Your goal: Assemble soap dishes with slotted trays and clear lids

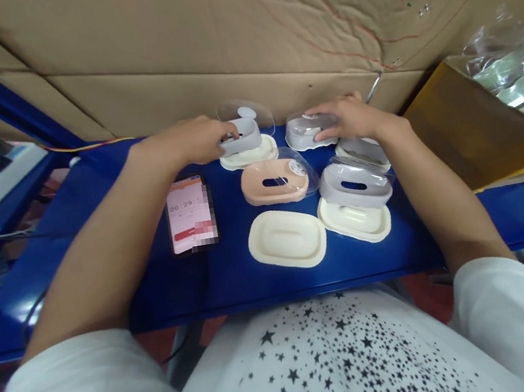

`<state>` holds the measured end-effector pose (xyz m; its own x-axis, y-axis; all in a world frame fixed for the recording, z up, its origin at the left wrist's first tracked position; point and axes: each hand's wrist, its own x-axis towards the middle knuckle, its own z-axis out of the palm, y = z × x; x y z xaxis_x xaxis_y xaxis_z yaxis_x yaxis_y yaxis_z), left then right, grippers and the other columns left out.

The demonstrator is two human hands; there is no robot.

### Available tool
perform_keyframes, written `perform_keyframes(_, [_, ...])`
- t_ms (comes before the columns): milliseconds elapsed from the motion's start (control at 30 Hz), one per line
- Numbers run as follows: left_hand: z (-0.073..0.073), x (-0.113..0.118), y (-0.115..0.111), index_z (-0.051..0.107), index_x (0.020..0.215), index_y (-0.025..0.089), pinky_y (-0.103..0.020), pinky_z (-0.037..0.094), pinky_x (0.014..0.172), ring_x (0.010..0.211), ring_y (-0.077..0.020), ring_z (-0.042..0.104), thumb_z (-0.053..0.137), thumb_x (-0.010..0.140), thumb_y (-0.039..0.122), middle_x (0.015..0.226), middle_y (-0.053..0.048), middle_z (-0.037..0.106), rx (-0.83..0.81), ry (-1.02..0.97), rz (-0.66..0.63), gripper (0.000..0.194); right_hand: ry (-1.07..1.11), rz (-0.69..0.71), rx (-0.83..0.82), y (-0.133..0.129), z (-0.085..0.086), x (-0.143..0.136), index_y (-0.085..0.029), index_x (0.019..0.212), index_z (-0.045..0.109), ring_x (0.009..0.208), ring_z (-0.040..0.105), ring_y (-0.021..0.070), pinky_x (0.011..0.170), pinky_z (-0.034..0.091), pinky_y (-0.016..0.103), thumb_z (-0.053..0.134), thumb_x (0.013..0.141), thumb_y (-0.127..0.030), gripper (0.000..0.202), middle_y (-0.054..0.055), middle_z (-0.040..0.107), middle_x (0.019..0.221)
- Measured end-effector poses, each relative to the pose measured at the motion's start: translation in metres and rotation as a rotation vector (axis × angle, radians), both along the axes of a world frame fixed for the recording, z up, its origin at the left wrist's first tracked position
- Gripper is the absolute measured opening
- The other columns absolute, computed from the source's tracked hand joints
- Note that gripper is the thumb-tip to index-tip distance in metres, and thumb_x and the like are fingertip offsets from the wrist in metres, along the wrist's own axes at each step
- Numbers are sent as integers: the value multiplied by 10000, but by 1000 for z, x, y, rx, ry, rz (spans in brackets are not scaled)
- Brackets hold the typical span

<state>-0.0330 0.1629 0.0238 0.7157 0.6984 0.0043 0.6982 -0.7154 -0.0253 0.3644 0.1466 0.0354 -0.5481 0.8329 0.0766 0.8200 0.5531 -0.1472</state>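
My left hand (206,140) has its fingers closed on the left end of a grey slotted oval shell (249,137). This shell sits over a cream base (255,154), and a clear lid (258,112) stands behind it. Toward the back right, my right hand (351,117) grips the right end of a grey oval box (299,134) with a clear cover, thumb low and fingers over the top. Nearer me lies a peach slotted shell (261,189) with a clear lid (305,172) leaning on its right side.
In front are a loose cream base (287,238), a grey slotted shell (352,185) and another cream base (360,223). A phone (189,214) showing a timer lies left on the blue tabletop (252,290). A cardboard box (468,117) with clear plastic pieces stands right; cardboard (157,34) lines the back.
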Motion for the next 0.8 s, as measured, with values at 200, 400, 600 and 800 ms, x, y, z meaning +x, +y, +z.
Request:
perform_keyframes(200, [21, 21, -22, 660, 1435, 237, -277, 446, 802, 941, -132, 569, 533, 1072, 346, 1284, 45, 766, 10, 27, 52, 400, 90, -97, 148, -7, 12, 3, -248, 1336, 746, 1324, 673, 388, 1179, 427, 631, 685, 1050, -464, 364, 110, 773, 1380])
perform_keyframes(400, [30, 38, -36, 683, 1423, 244, -311, 482, 818, 967, -181, 647, 488, 1059, 333, 1304, -7, 765, -19, 34, 50, 422, 65, 13, 55, -14, 15, -11, -250, 1209, 798, 983, 785, 297, 928, 596, 439, 647, 1021, -321, 252, 68, 843, 1087])
perform_keyframes(600, [37, 46, -46, 712, 1369, 255, -344, 519, 870, 1016, -217, 686, 492, 1049, 361, 1279, -31, 771, -13, 4, 40, 402, -74, 105, -70, -13, -11, -22, -294, 1298, 797, 1141, 778, 386, 979, 595, 491, 804, 890, -361, 413, 60, 820, 1295])
perform_keyframes(800, [43, 55, -77, 705, 1352, 266, -399, 540, 918, 1143, -290, 724, 444, 1051, 397, 1344, -48, 746, -42, -47, 2, 420, -113, 135, -15, -9, -20, -21, -286, 1282, 791, 1062, 788, 343, 926, 595, 456, 664, 996, -376, 326, 51, 838, 1208])
